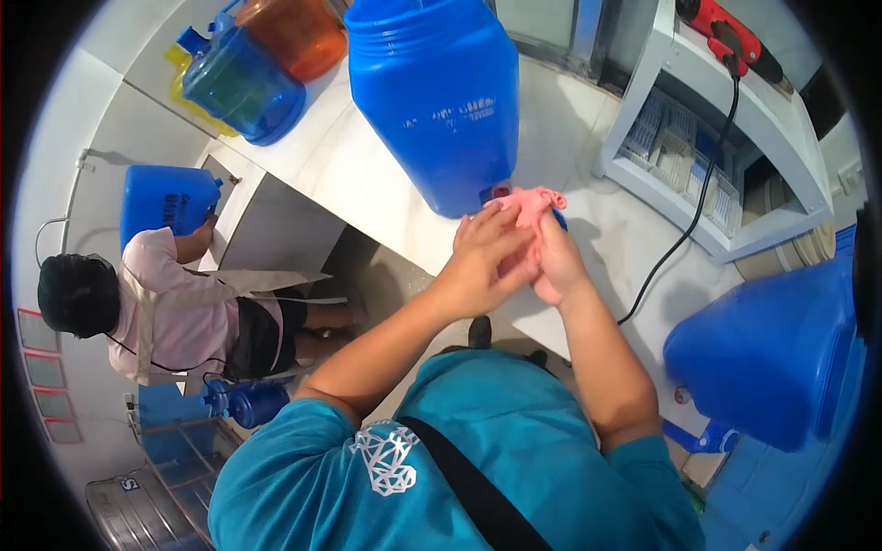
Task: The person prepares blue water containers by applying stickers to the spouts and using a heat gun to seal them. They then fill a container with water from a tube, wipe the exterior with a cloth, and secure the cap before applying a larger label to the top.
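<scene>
My left hand and my right hand meet at a crumpled pink cloth, both gripping it, the left one with bent fingers. They are just below the spout at the foot of a tall blue plastic container, which stands upright on the white counter. A small blue piece behind my right hand is mostly hidden.
Water jugs stand upper left. A co-worker handles a blue container at left. At right are a white metal box with a red tool on it, a black cord, and another blue container.
</scene>
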Tool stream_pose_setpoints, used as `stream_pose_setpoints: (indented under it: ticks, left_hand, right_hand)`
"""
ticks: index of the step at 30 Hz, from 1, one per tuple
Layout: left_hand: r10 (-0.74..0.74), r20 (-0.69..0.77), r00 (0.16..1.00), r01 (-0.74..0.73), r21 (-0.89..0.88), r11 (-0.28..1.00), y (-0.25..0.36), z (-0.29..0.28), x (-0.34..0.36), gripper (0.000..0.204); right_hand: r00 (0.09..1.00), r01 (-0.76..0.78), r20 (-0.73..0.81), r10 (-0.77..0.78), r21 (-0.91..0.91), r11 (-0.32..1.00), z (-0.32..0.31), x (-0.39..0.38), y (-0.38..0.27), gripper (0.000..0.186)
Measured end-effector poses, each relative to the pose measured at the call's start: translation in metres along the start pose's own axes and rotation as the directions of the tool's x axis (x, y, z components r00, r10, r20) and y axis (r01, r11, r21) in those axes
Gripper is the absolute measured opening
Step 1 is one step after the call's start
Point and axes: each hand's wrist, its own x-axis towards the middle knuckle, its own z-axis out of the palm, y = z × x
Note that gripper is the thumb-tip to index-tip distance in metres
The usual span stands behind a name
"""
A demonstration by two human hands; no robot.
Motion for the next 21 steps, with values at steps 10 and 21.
stream_pose_setpoints:
  ticks: [10, 21]
  left_hand:
    - [-0.092, -0.627, 0.774, 0.015, -0.127, 0.992, -0.085, -0.081, 0.077, 0.096]
    - [-0.129, -0.715, 0.687, -0.070, -0.242, 0.968, -0.097, -0.053, 0.084, 0.111]
  right_hand:
    - [0.475, 0.813, 0.296, -0.829, -0.507, 0.285, 0.101, 0.094, -0.113, 0.050]
    - [0.959, -0.123, -0.284, -0.018, -0.471, 0.873, 0.011, 0.166, -0.088, 0.057]
